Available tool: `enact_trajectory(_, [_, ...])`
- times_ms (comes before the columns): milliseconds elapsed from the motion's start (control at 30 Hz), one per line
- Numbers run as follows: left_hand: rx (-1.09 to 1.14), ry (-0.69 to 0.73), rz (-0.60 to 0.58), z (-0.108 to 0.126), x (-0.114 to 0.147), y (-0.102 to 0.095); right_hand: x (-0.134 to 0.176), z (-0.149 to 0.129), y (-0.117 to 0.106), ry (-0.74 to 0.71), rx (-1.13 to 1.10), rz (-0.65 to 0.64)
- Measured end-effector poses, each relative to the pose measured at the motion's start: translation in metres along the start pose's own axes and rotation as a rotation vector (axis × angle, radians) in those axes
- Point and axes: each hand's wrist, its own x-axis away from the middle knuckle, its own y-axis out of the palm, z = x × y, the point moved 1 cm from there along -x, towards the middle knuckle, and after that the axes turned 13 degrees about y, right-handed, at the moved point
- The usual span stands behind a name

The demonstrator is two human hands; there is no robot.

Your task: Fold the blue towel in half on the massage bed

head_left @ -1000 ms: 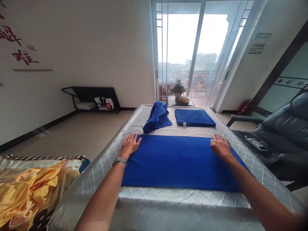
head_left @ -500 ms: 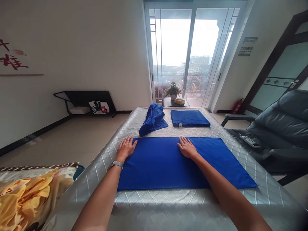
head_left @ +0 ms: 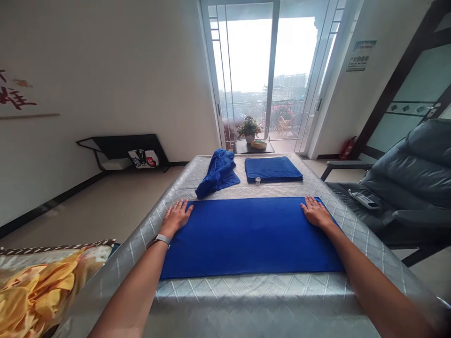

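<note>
A blue cloth (head_left: pixel 246 239) lies spread flat on the table with the silvery quilted cover (head_left: pixel 246 288). My left hand (head_left: pixel 177 217) rests open on its far left corner, fingers stretched forward. On the far right corner lies my right hand (head_left: pixel 317 213), also open and flat, with its forearm covering part of the cloth's right edge. Neither hand grips anything. Beyond the cloth sit a crumpled blue cloth (head_left: pixel 218 173) on the left and a neat stack of folded blue cloths (head_left: pixel 273 170) with a white tag on the right.
A dark padded armchair (head_left: pixel 412 173) with a power strip (head_left: pixel 365 199) on its seat stands at the right. Yellow fabric (head_left: pixel 42 286) lies in a heap at lower left. A potted plant (head_left: pixel 249 129) and a tissue pack (head_left: pixel 259 144) are on a small dark chair beyond the table.
My right hand has slid rightward across the spread cloth, from near its middle to the far right corner. My left hand stays at the left corner. The camera view has shifted slightly.
</note>
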Motion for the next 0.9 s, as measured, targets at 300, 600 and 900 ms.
enact_trajectory(300, [-0.126,0.240,0.177,0.126,-0.006,-0.048,-0.003,-0.003,0.008,-0.013,-0.026,0.036])
enact_trajectory(600, [0.190,0.514,0.003,0.236,-0.008,-0.014,-0.001,-0.001,0.007,-0.017,-0.019,0.040])
enact_trajectory(900, [0.177,0.299,-0.044,0.111,-0.008,-0.006,-0.005,0.001,0.010,-0.012,-0.039,0.038])
